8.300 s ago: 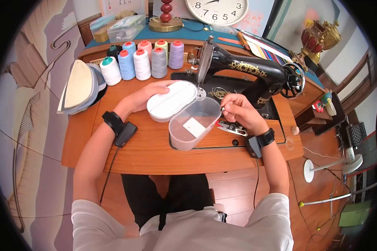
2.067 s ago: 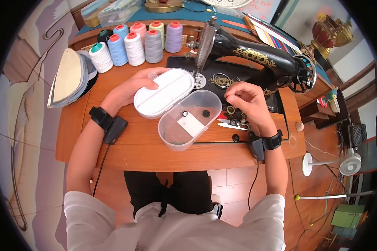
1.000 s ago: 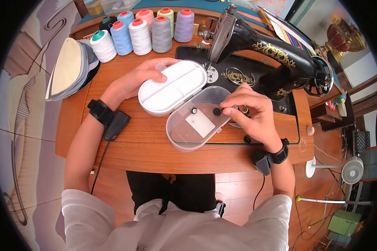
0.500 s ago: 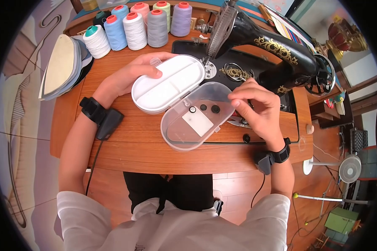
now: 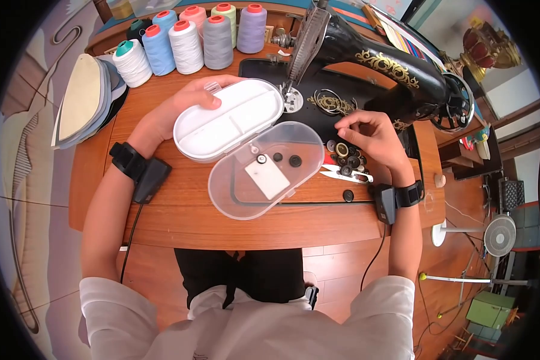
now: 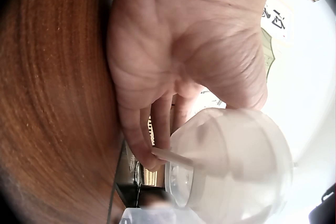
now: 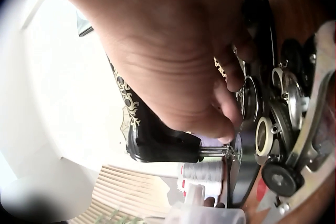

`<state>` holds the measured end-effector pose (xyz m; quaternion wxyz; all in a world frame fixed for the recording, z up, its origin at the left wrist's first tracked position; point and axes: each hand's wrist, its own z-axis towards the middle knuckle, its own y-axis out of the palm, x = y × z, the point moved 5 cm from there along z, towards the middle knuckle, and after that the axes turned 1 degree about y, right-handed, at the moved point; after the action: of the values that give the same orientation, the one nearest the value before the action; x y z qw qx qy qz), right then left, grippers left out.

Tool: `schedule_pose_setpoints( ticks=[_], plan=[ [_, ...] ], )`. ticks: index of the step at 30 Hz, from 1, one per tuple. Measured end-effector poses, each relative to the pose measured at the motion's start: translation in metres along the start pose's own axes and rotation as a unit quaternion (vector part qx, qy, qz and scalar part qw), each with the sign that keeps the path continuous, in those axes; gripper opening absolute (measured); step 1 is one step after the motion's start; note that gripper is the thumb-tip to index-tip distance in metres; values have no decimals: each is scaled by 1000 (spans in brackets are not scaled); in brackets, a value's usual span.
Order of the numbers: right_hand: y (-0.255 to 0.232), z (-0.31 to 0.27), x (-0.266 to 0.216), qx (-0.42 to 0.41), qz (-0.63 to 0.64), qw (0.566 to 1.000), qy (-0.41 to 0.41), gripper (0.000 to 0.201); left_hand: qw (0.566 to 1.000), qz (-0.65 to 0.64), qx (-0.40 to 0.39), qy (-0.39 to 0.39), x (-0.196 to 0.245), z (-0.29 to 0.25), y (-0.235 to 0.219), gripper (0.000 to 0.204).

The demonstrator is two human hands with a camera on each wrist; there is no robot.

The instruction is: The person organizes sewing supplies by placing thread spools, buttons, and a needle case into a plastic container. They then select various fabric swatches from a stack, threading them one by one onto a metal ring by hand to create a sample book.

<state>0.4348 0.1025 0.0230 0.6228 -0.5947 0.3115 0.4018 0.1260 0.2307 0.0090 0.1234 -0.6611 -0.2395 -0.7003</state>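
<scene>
In the head view my left hand [image 5: 189, 105] grips the white divided half [image 5: 228, 117] of an oval box, thumb on its rim. The clear half [image 5: 234, 186], hinged to it, holds a white card [image 5: 267, 179] and several small buttons, including a dark one [image 5: 295, 161]. My right hand [image 5: 375, 141] is above a button pile [image 5: 348, 159], fingers loosely bent, with nothing visible between thumb and forefinger. White-handled snips [image 5: 348, 173] lie by the pile. In the right wrist view, my right hand [image 7: 168, 56] is beside a black button [image 7: 282, 178] and metal rings.
A black sewing machine [image 5: 390, 63] stands behind the pile, with metal rings [image 5: 333, 102] on its bed. Several thread spools [image 5: 186, 48] stand at the back left, beside stacked fabric pieces [image 5: 87, 99]. One black button [image 5: 348, 195] lies near the table's front.
Another small dark button lies in the clear half compared with about two seconds ago. My right hand has moved from the box's rim to above the pile; my left keeps its grip.
</scene>
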Motion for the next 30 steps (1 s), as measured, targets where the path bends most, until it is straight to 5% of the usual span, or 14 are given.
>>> schedule_pose_setpoints(
  ticks=[6, 10, 30],
  plan=[
    [9, -10, -11, -103, 23, 993, 52, 8, 999, -33, 4, 1, -4, 1, 0, 75],
    [13, -11, -15, -144, -24, 989, 15, 14, 1000, -28, 7, 0, -2, -1, 0, 75],
    [19, -13, -18, -134, -78, 987, 46, 12, 1000, -17, 12, -9, 0, 0, 2, 76]
  ],
)
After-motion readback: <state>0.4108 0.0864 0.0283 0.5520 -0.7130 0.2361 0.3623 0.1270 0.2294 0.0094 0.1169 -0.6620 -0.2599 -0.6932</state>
